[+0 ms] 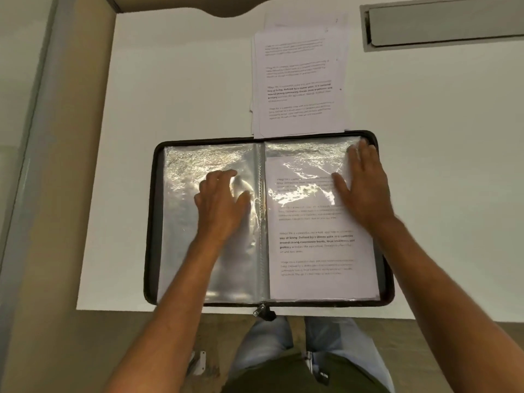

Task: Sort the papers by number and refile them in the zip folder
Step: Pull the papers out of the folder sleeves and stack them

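Observation:
A black zip folder (149, 228) lies open at the near edge of the white table. Its left side shows an empty clear plastic sleeve (181, 251); the right sleeve holds a printed paper (317, 251). My left hand (221, 205) rests with fingers curled on the left sleeve beside the spine. My right hand (365, 188) lies flat, fingers spread, on the upper right of the filed paper. A loose stack of printed papers (300, 80) sits on the table just beyond the folder's top edge.
The white table (175, 89) ends close to my body; the folder's zip pull (262, 310) hangs over that edge. A grey cable slot (445, 24) is set in the table at the far right. A beige partition (56, 194) borders the left side.

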Action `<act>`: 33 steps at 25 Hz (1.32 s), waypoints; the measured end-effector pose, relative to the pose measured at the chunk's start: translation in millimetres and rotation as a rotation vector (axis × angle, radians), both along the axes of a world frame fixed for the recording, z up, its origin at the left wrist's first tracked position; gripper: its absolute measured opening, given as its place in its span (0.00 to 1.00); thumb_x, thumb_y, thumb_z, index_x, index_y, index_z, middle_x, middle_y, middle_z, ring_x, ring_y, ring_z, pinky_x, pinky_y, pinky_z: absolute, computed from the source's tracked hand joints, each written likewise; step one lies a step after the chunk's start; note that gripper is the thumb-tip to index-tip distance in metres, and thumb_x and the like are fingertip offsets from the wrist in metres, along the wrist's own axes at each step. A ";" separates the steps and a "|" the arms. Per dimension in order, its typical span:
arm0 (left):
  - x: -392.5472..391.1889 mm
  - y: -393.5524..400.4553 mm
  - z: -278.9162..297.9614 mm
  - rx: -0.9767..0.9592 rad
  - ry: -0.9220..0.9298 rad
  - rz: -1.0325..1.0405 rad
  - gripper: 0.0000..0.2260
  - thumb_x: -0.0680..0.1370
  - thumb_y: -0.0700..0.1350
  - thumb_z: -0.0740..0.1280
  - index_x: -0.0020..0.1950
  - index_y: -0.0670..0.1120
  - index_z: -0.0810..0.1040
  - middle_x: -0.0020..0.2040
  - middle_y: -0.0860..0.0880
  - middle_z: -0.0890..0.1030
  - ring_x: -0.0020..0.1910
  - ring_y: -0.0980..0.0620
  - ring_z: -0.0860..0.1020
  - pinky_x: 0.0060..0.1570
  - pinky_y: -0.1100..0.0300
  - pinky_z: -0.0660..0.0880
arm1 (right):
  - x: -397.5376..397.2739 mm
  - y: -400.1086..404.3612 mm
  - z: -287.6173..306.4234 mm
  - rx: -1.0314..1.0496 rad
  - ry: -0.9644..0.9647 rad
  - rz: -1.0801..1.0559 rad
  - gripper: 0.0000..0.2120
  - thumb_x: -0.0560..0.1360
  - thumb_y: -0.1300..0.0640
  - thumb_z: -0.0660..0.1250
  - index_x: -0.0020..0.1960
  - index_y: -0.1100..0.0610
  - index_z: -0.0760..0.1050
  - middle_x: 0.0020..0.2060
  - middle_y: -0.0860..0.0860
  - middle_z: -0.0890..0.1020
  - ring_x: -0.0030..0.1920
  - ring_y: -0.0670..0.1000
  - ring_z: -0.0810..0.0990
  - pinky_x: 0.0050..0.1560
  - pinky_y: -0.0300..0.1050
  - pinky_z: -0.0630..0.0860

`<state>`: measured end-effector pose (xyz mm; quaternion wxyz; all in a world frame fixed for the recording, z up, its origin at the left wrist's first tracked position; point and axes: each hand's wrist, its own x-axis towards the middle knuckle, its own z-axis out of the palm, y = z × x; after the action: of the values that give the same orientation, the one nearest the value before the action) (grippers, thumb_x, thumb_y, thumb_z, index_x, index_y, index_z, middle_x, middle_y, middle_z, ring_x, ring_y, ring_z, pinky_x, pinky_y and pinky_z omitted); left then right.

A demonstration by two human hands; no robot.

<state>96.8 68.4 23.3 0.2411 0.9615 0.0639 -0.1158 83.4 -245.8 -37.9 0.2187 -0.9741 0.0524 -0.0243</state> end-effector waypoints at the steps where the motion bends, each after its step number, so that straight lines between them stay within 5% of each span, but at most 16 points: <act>1: 1.8 -15.6 -1.2 -0.037 -0.002 -0.085 0.21 0.79 0.51 0.70 0.71 0.52 0.73 0.71 0.49 0.70 0.71 0.47 0.66 0.67 0.47 0.63 | -1.9 2.3 -3.1 -0.030 -0.008 0.002 0.34 0.84 0.42 0.58 0.82 0.62 0.58 0.83 0.60 0.55 0.83 0.61 0.52 0.82 0.55 0.55; 12: 58.0 -93.8 -6.9 -0.066 -0.118 -0.381 0.22 0.81 0.50 0.68 0.74 0.50 0.72 0.73 0.48 0.71 0.71 0.46 0.66 0.68 0.46 0.63 | -4.3 -2.1 -6.3 0.062 -0.118 -0.005 0.20 0.85 0.53 0.63 0.75 0.54 0.75 0.82 0.59 0.61 0.82 0.63 0.58 0.80 0.58 0.60; 16: 79.9 -105.8 -7.5 -0.002 -0.157 -0.465 0.15 0.81 0.45 0.66 0.67 0.53 0.79 0.64 0.51 0.77 0.65 0.47 0.71 0.63 0.48 0.62 | -4.4 -4.6 0.3 0.119 -0.188 0.002 0.16 0.84 0.55 0.64 0.69 0.53 0.81 0.79 0.59 0.67 0.78 0.64 0.65 0.77 0.59 0.66; 19: 92.3 -110.5 2.3 -0.053 -0.106 -0.466 0.15 0.77 0.35 0.63 0.50 0.52 0.84 0.52 0.54 0.81 0.56 0.50 0.76 0.62 0.49 0.61 | -9.4 1.6 15.0 0.211 -0.174 -0.039 0.21 0.83 0.57 0.67 0.75 0.51 0.75 0.78 0.56 0.68 0.75 0.58 0.69 0.74 0.55 0.70; 22: 103.1 -109.9 7.6 -0.131 0.002 -0.472 0.18 0.74 0.30 0.61 0.44 0.50 0.85 0.43 0.57 0.84 0.50 0.53 0.81 0.66 0.47 0.70 | -14.2 9.7 29.4 0.478 -0.104 -0.140 0.31 0.81 0.61 0.68 0.82 0.53 0.62 0.74 0.53 0.69 0.74 0.50 0.69 0.74 0.48 0.70; 25: 117.2 -111.9 6.9 -0.136 0.111 -0.503 0.18 0.76 0.32 0.62 0.48 0.52 0.87 0.47 0.56 0.86 0.49 0.55 0.82 0.56 0.52 0.79 | -10.9 17.5 39.7 0.734 -0.050 -0.320 0.33 0.80 0.65 0.67 0.81 0.52 0.62 0.70 0.50 0.73 0.67 0.45 0.74 0.67 0.37 0.74; 28: 125.3 -120.2 9.3 -0.152 0.184 -0.577 0.09 0.80 0.42 0.69 0.53 0.54 0.87 0.51 0.57 0.86 0.49 0.58 0.81 0.49 0.58 0.77 | -6.8 20.9 46.0 0.849 0.024 -0.441 0.31 0.78 0.68 0.64 0.77 0.48 0.67 0.63 0.47 0.78 0.61 0.42 0.77 0.55 0.28 0.74; 33: 119.9 -136.1 5.6 -0.103 0.218 -0.705 0.08 0.74 0.50 0.76 0.52 0.55 0.84 0.42 0.60 0.77 0.40 0.64 0.75 0.42 0.60 0.70 | -1.0 20.1 43.3 0.906 0.010 -0.465 0.30 0.76 0.71 0.62 0.71 0.46 0.71 0.57 0.46 0.80 0.56 0.49 0.81 0.50 0.39 0.80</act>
<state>216.7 -67.6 28.9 0.2261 0.8931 -0.2517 -0.2965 82.3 -225.7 5.4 0.6079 -0.7440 0.2740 -0.0426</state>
